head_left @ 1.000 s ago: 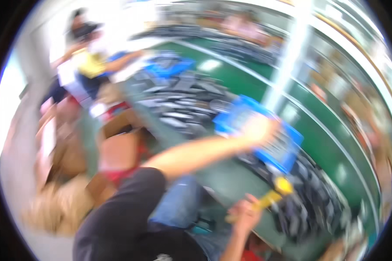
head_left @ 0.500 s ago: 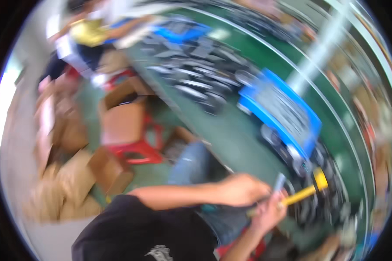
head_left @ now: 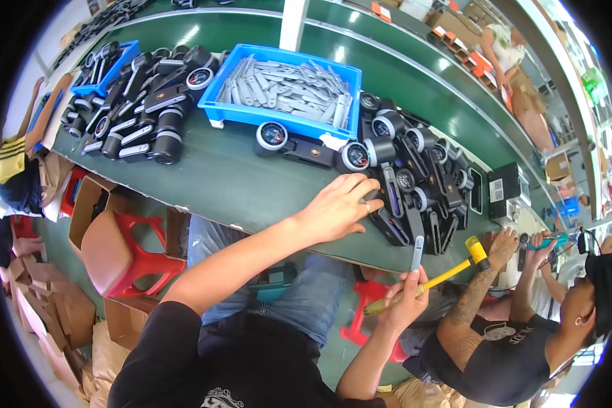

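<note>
Green workbench point(head_left: 224, 183) under black parts point(head_left: 415, 183), blue tray point(head_left: 279, 115).

Yellow-handled hammer point(head_left: 434, 277), blue bin point(head_left: 283, 88) of grey parts, green table point(head_left: 238, 183), red stool point(head_left: 137, 255)

Open brown cardboard boxes point(head_left: 88, 204) stand on the floor below the counter's point(head_left: 238, 183) near edge. A black box point(head_left: 506, 190) with a white rectangular label point(head_left: 497, 190) sits at the counter's right end. More brown cartons point(head_left: 455, 24) line the far shelf.
</note>
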Demonstrator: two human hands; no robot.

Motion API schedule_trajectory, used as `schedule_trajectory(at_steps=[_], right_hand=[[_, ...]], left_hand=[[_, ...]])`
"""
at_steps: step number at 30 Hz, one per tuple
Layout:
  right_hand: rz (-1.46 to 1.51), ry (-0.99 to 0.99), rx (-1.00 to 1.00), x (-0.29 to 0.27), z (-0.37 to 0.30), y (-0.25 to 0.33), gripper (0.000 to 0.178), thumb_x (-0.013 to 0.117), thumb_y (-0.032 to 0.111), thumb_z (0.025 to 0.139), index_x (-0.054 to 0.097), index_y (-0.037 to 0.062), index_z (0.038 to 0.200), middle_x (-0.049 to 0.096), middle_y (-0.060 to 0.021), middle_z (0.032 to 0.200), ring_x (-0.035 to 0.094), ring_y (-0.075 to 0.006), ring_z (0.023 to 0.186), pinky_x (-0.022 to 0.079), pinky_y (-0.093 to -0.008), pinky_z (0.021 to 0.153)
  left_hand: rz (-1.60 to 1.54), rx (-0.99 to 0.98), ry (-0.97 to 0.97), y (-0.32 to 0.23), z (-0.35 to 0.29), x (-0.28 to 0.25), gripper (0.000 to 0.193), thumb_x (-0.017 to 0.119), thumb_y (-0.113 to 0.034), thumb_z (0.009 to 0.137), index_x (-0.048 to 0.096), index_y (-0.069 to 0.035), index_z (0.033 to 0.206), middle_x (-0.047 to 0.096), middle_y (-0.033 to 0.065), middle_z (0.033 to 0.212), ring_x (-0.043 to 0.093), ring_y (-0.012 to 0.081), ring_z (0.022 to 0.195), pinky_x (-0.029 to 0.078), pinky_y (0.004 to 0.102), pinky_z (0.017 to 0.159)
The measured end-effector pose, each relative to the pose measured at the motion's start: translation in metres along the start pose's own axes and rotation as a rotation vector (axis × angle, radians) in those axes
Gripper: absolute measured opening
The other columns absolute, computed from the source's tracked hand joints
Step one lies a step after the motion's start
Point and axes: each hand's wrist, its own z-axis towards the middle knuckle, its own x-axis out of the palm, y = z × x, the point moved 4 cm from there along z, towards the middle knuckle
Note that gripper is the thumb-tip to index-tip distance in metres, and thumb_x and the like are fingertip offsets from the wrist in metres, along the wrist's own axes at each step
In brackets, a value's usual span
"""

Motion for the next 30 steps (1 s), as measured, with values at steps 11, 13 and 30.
schedule_trajectory(at_steps=[11,13,30], right_hand=[[-0.205,0.242,0.082,0.023,-0.01,0.013,0.027,0.063,0.012,0.106,0.067,-0.0077,0.124,0.068,-0.0092,0.077,0.057,-0.0092,0.049,0.038,-0.0208,0.04],[-0.235,0.363,0.133,0.05,-0.013,0.01,0.027,0.064,0.01,0.105,0.068,-0.0056,0.126,0.071,-0.0081,0.08,0.059,-0.0083,0.05,0.038,-0.0199,0.041],[-0.522,0.783,0.142,0.183,-0.017,-0.028,0.022,0.073,0.012,0.1,0.078,0.005,0.12,0.058,0.0053,0.068,0.047,-0.0016,0.052,0.035,-0.021,0.047]], left_hand=[[0.124,-0.256,-0.108,0.024,-0.1,-0.08,0.045,0.081,-0.005,0.076,0.069,-0.011,0.119,0.053,0.0148,0.131,0.053,0.0399,0.127,0.05,0.0489,0.105],[0.15,-0.356,-0.122,0.028,-0.122,-0.102,0.048,0.085,-0.009,0.076,0.07,-0.012,0.121,0.049,0.0154,0.146,0.049,0.0427,0.132,0.047,0.0496,0.11],[-0.069,-0.311,-0.235,0.061,-0.128,-0.114,0.056,0.092,-0.023,0.075,0.07,-0.01,0.125,0.068,0.0102,0.12,0.062,0.0345,0.116,0.051,0.0442,0.1]])
